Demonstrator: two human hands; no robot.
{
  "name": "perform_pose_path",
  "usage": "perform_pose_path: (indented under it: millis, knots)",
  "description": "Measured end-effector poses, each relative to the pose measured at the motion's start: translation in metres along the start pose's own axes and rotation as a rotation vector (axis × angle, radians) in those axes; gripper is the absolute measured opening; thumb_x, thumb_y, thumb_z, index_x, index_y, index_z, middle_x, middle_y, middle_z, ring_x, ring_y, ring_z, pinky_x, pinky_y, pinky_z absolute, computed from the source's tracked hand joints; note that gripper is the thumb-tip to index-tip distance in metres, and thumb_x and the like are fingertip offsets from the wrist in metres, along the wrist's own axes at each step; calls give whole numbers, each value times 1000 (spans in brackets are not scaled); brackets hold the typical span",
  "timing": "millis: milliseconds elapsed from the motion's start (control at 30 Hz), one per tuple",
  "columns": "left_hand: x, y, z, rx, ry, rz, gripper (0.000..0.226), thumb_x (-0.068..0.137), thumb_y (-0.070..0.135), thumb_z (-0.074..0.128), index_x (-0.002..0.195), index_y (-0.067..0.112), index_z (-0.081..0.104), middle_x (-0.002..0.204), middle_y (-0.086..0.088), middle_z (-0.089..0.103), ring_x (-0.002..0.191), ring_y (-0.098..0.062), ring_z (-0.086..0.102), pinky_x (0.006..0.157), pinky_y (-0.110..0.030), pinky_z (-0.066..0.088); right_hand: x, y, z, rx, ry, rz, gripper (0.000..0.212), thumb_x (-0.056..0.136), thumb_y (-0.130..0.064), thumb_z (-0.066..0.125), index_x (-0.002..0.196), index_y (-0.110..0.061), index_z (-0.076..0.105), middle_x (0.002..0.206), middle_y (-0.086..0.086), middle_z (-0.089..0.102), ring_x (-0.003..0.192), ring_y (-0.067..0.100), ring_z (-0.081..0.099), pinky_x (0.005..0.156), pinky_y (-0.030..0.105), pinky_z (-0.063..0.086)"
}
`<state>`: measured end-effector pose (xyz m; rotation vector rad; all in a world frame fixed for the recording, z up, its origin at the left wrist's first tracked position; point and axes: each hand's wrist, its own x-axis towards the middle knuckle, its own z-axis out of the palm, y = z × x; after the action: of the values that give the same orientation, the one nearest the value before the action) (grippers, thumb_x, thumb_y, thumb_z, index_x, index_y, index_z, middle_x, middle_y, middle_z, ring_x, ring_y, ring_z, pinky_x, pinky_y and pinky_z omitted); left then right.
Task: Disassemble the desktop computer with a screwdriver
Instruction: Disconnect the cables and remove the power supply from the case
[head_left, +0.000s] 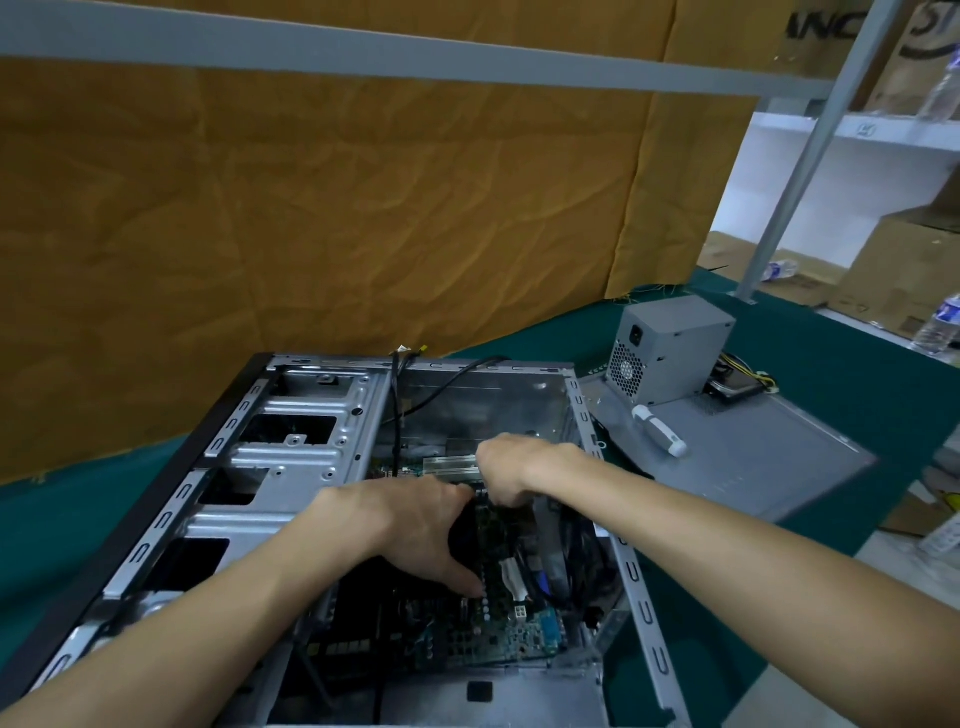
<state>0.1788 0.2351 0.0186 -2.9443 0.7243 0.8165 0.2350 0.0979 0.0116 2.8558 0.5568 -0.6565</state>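
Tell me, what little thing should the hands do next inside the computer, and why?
Probably lift the dark part in the middle gently upward. Both hands, the left hand and the right hand, are already curled around it above the green board inside the open case. The screwdriver lies aside on the grey panel, so any screws seem finished. What holds the part underneath is hidden.

Green table cover (841, 374); grey case (291, 452) (black-edged); white-handled screwdriver (660, 431)
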Motion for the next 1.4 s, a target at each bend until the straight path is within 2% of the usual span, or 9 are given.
perform_pose_path:
  millis: [100,233,367,500,600,900,1200,1300,1400]
  knots:
    - [2,-1,0,-9,0,8,88,69,74,74,137,26,46,124,3,64,110,-19,62,97,-40,53,0,1,-2,1,-13,-5,25,85,5,55,67,-9,47,67,7,50,53,18,48,43,27,36]
    - [4,-2,0,3,16,13,87,67,76,74,134,27,48,125,4,63,111,-18,62,97,-39,53,1,-3,0,-32,47,2,29,86,4,61,68,-11,44,71,5,49,66,24,54,60,33,44]
    - [5,-2,1,21,22,5,87,65,77,74,132,28,49,124,5,63,110,-18,62,96,-39,53,0,-1,1,-40,34,-24,30,87,5,58,67,-11,43,68,5,48,57,19,49,47,28,38]
    - [5,-3,1,11,29,12,87,64,77,74,132,29,49,125,5,64,111,-19,62,97,-40,53,0,-2,0,-49,62,-13,30,88,4,60,69,-12,42,72,4,48,65,22,53,58,32,42]
    - [5,-4,2,20,26,7,88,64,79,72,132,30,49,123,6,64,109,-18,63,95,-40,54,2,0,0,-34,17,-11,29,87,7,57,67,-10,44,69,6,48,56,18,47,49,30,39]
    - [5,-4,3,13,43,2,88,64,79,73,131,27,49,121,3,65,107,-20,64,93,-40,54,2,3,1,1,16,11,22,89,0,54,71,-10,48,71,6,52,56,19,50,46,27,36]
    - [6,-5,3,6,37,-1,87,64,79,73,130,26,50,117,4,66,103,-19,64,91,-39,55,2,2,3,9,74,18,28,87,4,58,67,-11,45,68,6,49,56,18,48,56,32,41]
    - [6,-6,3,3,46,9,88,62,80,72,129,28,50,119,5,66,106,-19,64,93,-40,55,2,4,4,27,27,18,26,87,6,56,66,-9,50,71,10,57,57,24,53,51,30,44]
    - [6,-6,4,9,41,5,87,63,80,72,128,28,50,118,5,65,104,-18,64,92,-40,55,2,3,3,2,56,28,23,88,3,59,70,-10,50,71,7,53,64,24,55,59,32,44]
